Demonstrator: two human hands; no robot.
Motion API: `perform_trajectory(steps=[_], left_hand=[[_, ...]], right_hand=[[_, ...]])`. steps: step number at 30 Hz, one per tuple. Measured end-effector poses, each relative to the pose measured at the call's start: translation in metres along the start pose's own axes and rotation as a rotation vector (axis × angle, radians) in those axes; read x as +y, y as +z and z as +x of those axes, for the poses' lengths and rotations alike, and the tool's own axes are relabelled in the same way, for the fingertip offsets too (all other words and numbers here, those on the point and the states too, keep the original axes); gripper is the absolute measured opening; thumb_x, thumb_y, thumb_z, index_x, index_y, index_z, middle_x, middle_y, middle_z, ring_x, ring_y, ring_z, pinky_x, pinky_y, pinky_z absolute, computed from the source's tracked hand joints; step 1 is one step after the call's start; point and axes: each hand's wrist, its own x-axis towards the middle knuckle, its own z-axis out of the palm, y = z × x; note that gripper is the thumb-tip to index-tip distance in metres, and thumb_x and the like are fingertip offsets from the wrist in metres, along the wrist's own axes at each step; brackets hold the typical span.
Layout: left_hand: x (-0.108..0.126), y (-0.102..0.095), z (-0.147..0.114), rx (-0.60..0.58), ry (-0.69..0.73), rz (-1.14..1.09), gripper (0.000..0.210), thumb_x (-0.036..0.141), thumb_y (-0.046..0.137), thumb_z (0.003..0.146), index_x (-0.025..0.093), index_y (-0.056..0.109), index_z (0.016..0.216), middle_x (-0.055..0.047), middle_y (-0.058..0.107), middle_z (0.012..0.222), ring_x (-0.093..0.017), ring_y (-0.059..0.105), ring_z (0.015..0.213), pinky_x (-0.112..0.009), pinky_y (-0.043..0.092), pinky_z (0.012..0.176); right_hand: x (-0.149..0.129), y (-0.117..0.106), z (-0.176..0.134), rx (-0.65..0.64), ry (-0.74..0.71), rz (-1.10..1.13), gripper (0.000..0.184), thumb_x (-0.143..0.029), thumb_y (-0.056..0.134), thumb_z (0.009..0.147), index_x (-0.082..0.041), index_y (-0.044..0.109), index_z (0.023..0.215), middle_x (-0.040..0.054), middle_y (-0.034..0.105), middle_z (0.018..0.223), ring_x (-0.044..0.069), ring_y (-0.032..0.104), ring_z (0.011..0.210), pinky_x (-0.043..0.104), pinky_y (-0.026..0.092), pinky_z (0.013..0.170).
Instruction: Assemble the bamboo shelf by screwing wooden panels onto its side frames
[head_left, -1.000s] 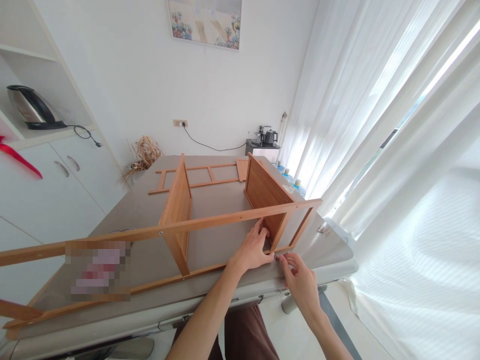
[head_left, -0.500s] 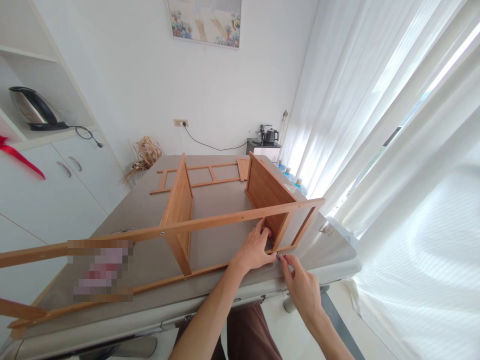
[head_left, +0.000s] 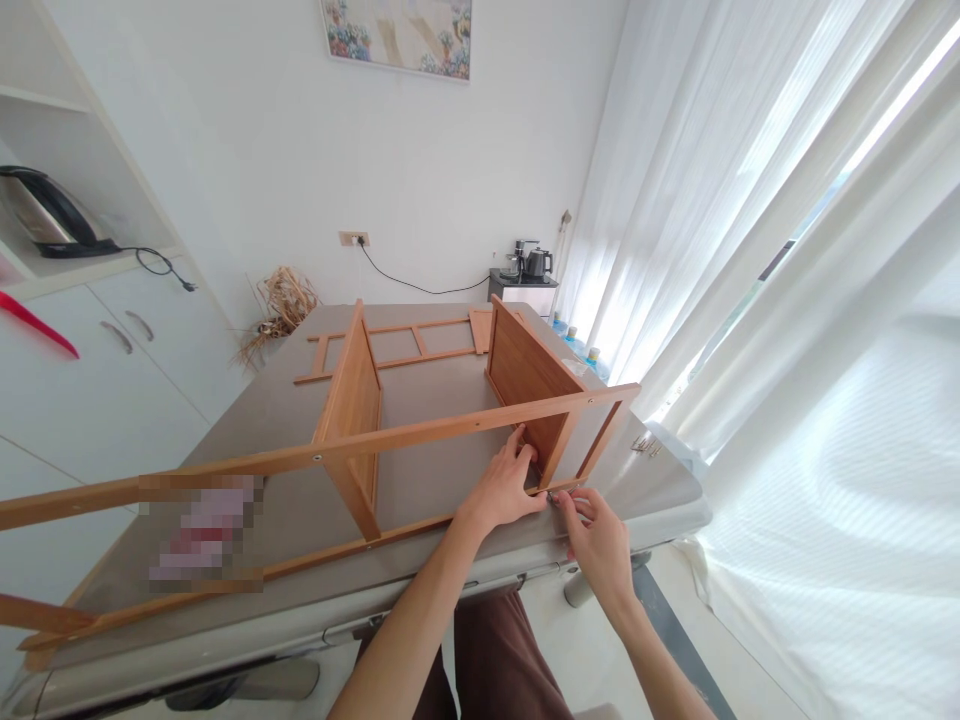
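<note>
lying on its side across the grey tabletop (head_left: 450, 480), the light brown wooden shelf frame (head_left: 420, 440) fills the middle of the view, its long rails running from 9 o'clock toward 3 o'clock and two flat wooden panels standing upright between them. the left hand (head_left: 506, 490) rests spread on the frame's lower near rail, fingers reaching up against the bottom edge of the right-hand panel (head_left: 529, 385). the right hand (head_left: 596, 535), just at 4 o'clock of the left, has thumb and forefinger pressed together on a small metal screw (head_left: 553, 496) at the near corner of the frame; the two hands nearly touch. a few loose metal fittings (head_left: 645, 445) lie on the tabletop at 2 o'clock of the hands, near the edge. a second ladder-like wooden side piece (head_left: 397, 345) lies flat at the far end of the tabletop, at 12 o'clock. white curtains (head_left: 750, 250) hang at 3 o'clock, white cabinets (head_left: 112, 370) stand at 9 o'clock.
</note>
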Motion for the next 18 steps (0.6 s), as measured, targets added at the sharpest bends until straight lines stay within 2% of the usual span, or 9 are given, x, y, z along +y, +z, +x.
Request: perform_trajectory(steps=[3, 7, 9, 13, 18], left_hand=[[0.0, 0.001, 0.0, 0.006, 0.0, 0.007, 0.042, 0.032, 0.073, 0.071, 0.022, 0.05, 0.105, -0.011, 0.026, 0.156, -0.033, 0.048, 0.133, -0.047, 0.046, 0.108], [-0.001, 0.003, -0.001, 0.018, 0.008, 0.0, 0.041, 0.03, 0.073, 0.072, 0.023, 0.05, 0.105, -0.01, 0.025, 0.157, -0.033, 0.044, 0.137, -0.046, 0.046, 0.108], [0.0, 0.003, -0.001, 0.02, 0.017, -0.007, 0.04, 0.029, 0.072, 0.072, 0.023, 0.049, 0.104, -0.01, 0.026, 0.157, -0.032, 0.042, 0.138, -0.046, 0.045, 0.109], [0.0, 0.002, -0.001, 0.015, 0.007, -0.006, 0.039, 0.03, 0.072, 0.072, 0.023, 0.05, 0.103, -0.01, 0.026, 0.157, -0.032, 0.043, 0.138, -0.046, 0.045, 0.109], [0.0, 0.002, -0.001, 0.007, -0.011, 0.003, 0.04, 0.031, 0.072, 0.072, 0.023, 0.05, 0.104, -0.01, 0.024, 0.158, -0.033, 0.044, 0.137, -0.046, 0.046, 0.108]], right_hand=[[-0.002, -0.003, 0.001, -0.04, 0.105, 0.126, 0.042, -0.065, 0.053, 0.085, -0.023, 0.057, 0.087, 0.0029, 0.077, 0.088, 0.011, 0.05, 0.03, 0.027, 0.04, 0.038], [0.002, -0.006, -0.002, -0.055, 0.137, 0.189, 0.045, -0.067, 0.054, 0.083, -0.023, 0.057, 0.089, 0.0055, 0.077, 0.093, 0.011, 0.044, 0.028, 0.027, 0.036, 0.033], [0.003, -0.006, -0.005, -0.045, 0.102, 0.157, 0.045, -0.067, 0.053, 0.084, -0.023, 0.058, 0.092, 0.0063, 0.077, 0.094, 0.011, 0.046, 0.031, 0.027, 0.038, 0.035], [0.008, -0.003, -0.009, 0.011, -0.058, -0.003, 0.042, -0.063, 0.048, 0.09, -0.023, 0.06, 0.093, 0.0056, 0.076, 0.093, 0.013, 0.053, 0.04, 0.027, 0.045, 0.046], [0.018, 0.004, -0.005, 0.07, -0.199, -0.159, 0.039, -0.059, 0.043, 0.095, -0.024, 0.06, 0.095, 0.0038, 0.076, 0.092, 0.014, 0.059, 0.05, 0.026, 0.046, 0.056]])
